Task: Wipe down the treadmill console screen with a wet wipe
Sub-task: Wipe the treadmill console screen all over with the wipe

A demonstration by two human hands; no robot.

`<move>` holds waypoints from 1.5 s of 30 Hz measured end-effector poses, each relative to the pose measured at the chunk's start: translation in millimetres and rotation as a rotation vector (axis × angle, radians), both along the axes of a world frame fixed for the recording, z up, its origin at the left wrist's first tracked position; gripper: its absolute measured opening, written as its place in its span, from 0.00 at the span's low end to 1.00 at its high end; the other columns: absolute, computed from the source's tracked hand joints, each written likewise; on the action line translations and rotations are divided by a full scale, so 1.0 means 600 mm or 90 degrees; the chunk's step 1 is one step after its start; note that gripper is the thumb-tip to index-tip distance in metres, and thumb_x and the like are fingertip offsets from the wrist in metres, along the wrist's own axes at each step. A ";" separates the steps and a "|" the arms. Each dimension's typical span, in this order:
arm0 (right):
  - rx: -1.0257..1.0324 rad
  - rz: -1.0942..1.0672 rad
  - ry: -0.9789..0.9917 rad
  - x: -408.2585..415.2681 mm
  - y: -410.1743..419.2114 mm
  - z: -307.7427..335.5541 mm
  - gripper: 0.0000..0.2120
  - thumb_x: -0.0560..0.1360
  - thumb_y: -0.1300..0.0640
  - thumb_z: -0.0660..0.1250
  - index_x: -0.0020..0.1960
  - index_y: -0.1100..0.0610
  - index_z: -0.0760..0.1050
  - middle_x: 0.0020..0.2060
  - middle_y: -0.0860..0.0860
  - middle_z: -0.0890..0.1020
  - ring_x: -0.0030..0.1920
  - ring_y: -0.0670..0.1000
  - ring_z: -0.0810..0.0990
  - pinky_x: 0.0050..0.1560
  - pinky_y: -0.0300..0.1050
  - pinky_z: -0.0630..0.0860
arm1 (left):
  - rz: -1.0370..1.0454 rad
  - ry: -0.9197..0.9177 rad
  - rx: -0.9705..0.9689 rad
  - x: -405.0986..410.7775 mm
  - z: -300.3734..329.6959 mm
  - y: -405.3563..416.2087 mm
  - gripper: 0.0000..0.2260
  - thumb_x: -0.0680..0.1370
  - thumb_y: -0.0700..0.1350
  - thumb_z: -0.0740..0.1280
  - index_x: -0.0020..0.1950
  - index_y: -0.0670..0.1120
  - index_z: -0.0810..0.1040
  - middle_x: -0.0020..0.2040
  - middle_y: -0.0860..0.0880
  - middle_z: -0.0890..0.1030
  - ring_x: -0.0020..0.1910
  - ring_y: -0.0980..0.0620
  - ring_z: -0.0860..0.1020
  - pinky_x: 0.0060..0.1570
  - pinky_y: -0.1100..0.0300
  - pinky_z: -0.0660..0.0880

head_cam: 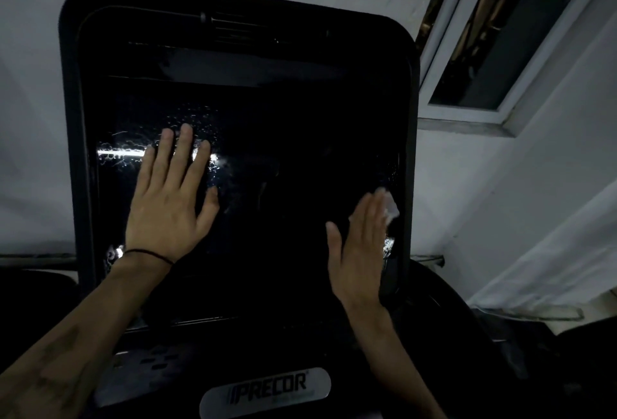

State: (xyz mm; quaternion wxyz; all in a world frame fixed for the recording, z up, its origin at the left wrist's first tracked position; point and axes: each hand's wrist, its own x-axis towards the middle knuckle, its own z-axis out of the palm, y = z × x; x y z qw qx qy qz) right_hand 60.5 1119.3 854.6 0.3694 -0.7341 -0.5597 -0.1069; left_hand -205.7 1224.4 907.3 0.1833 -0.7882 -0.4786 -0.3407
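While left hand [170, 198] lies flat, fingers straight and spread, on left half of console screen [267, 138], right hand [362, 245] with straight fingers presses wet wipe [390, 206] against screen's right edge. Droplets around left fingertips. PRECOR badge [267, 392] below screen.

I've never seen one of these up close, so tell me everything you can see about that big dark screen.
The black glossy treadmill console screen is a large rounded-corner panel in a dark frame, unlit and tilted toward the viewer. Wet streaks and droplets glint on its left part. The left hand lies flat on it; the right hand presses a white wet wipe near its right edge.
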 end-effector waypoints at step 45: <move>0.028 0.303 -0.309 -0.160 0.167 0.165 0.36 0.81 0.46 0.54 0.81 0.66 0.49 0.82 0.62 0.48 0.82 0.56 0.44 0.81 0.55 0.47 | -0.160 -0.187 -0.117 -0.028 0.035 -0.017 0.26 0.82 0.48 0.61 0.80 0.44 0.66 0.84 0.48 0.60 0.84 0.51 0.53 0.80 0.41 0.57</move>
